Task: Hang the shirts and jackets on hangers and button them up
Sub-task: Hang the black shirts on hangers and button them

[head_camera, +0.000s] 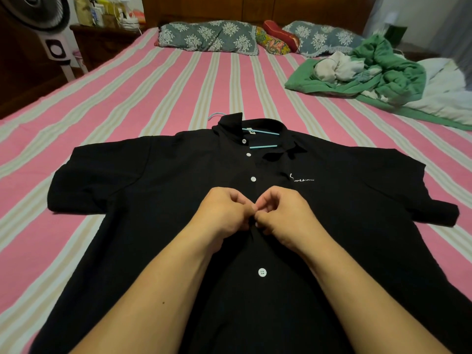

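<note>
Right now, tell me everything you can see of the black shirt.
The shirt is black, short-sleeved and collared, of thin, slightly textured cloth, with white buttons down the front and small white script on the chest. It lies face up, sleeves spread, flat on the striped bed. A light blue hanger sits inside it, showing at the open collar, hook poking out behind. Both hands, left and right, pinch the placket mid-chest. One button lies below them.
</note>
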### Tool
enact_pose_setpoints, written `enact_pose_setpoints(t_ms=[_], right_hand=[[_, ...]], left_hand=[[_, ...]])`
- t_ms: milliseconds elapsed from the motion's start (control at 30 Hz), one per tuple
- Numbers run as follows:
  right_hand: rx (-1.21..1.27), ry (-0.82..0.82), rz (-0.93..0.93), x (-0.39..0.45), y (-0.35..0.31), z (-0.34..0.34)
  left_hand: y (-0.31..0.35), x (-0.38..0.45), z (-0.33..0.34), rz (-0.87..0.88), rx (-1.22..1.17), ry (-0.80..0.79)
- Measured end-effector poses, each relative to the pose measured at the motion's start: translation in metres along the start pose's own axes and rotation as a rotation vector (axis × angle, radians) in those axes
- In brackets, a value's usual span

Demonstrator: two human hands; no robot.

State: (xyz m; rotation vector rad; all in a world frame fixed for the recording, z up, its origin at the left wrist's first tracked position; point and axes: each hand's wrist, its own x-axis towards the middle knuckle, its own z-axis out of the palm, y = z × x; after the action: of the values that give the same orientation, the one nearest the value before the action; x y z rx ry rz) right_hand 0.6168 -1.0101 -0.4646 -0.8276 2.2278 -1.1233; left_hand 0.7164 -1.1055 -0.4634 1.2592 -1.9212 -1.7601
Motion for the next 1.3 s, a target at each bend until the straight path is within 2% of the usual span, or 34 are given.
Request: enact_pose_setpoints(t_ms=[167, 367, 533, 600, 667, 733, 800, 900, 1033, 1067, 1133, 1200, 1300], right_hand=[[0.211, -0.1, 0.085, 0.002, 0.0, -0.011], [0.313, -0.105, 0.141, 0.004, 0.001, -0.012], [0.564, -0.172, 0.319, 0.008, 0.003, -0.019], [0.458, -0.201, 0.287, 0.008, 0.003, -0.018], [0.121, -0.169, 0.214, 0.007, 0.001, -0.013], [-0.274, -0.071, 0.145, 0.01, -0.003, -0.004], [-0.455, -0.017, 0.146, 0.008, -0.009, 0.003], [-0.518, -0.052, 0.158, -0.006, -0.015, 0.003], [-0.687, -0.228, 0.113, -0.027, -0.037, -0.019], [-0.682, -0.218, 0.084, -0.024, -0.046, -0.026], [-0.604, -0.098, 0.029, -0.005, -0.061, -0.033], [-0.512, 0.005, -0.003, 0.018, -0.06, -0.026], [-0.499, -0.021, 0.072, 0.037, -0.036, -0.002]], left_hand=[[-0.003, 0.004, 0.004, -0.001, -0.021, 0.049], [-0.001, 0.002, 0.002, 0.035, -0.021, 0.073], [-0.003, 0.006, 0.007, 0.16, 0.334, 0.151], [-0.003, 0.005, 0.006, 0.192, 0.454, 0.141], [-0.004, 0.003, 0.006, 0.19, 0.618, 0.132], [-0.006, 0.001, 0.006, 0.169, 0.729, 0.135], [-0.006, -0.001, 0.005, 0.139, 0.719, 0.118], [-0.005, -0.011, -0.002, 0.099, 0.647, 0.012], [-0.003, -0.031, -0.005, 0.094, 0.71, -0.17], [0.001, -0.035, -0.007, 0.093, 0.739, -0.225], [0.015, -0.038, -0.014, 0.076, 0.812, -0.318], [0.031, -0.032, -0.021, 0.067, 0.829, -0.284], [0.047, -0.003, -0.02, 0.105, 0.587, 0.036]])
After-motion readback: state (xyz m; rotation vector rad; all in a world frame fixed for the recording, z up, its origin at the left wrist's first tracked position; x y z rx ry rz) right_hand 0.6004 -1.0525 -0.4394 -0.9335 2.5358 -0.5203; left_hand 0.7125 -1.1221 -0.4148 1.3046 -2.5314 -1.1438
